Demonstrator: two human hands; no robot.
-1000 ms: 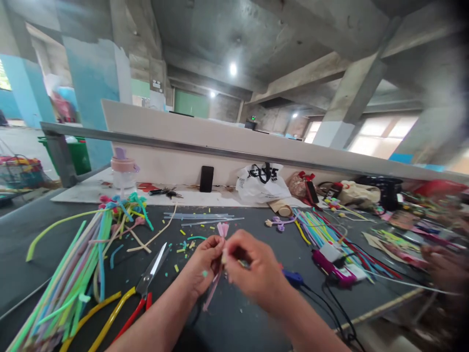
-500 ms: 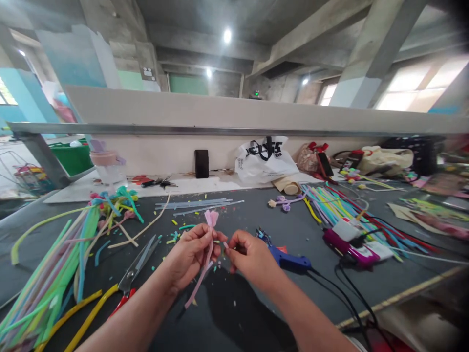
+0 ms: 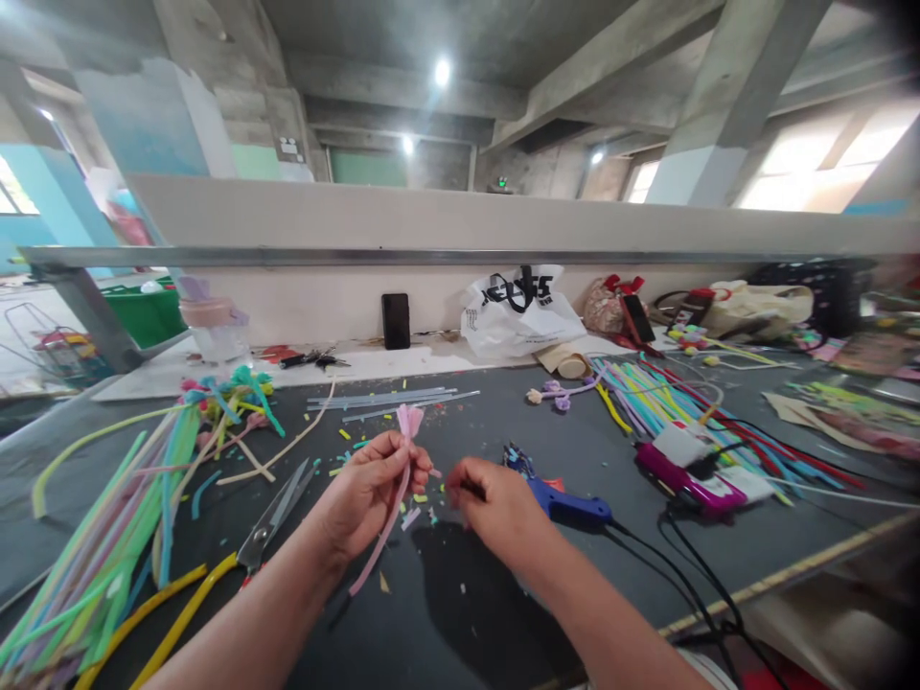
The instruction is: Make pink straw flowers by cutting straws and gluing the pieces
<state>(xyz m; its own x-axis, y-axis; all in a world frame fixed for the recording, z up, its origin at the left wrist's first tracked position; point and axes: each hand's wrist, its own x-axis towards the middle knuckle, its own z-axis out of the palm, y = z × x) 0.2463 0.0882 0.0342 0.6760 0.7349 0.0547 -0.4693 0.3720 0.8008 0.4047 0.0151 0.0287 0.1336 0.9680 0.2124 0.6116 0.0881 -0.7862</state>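
Observation:
My left hand (image 3: pixel 380 479) pinches a pink pipe-cleaner flower (image 3: pixel 409 422). Its looped head points up above the fingertips, and the stem (image 3: pixel 378 551) hangs toward the table. A short pink end pokes out on the right side of those fingers. Just to the right, apart from the pink piece, is my right hand (image 3: pixel 493 498) with its fingers curled in; the tips are slightly blurred and their contents cannot be made out. A blue hot glue gun (image 3: pixel 575 508) lies beside the right hand. Scissors (image 3: pixel 269 527) with yellow-covered handles rest open near my left forearm.
Bundled coloured pipe cleaners (image 3: pixel 93 546) lie at left, with more pipe cleaners (image 3: pixel 647 412) at right. Glue sticks (image 3: pixel 388 401) and small offcuts lie behind the hands. A phone (image 3: pixel 396 321) and a white bag (image 3: pixel 521 316) stand at the back. Black cables (image 3: pixel 668 565) run off the right edge.
My right hand has let go of the short pink end and drawn slightly to the right. The left hand with the pink flower has shifted slightly left.

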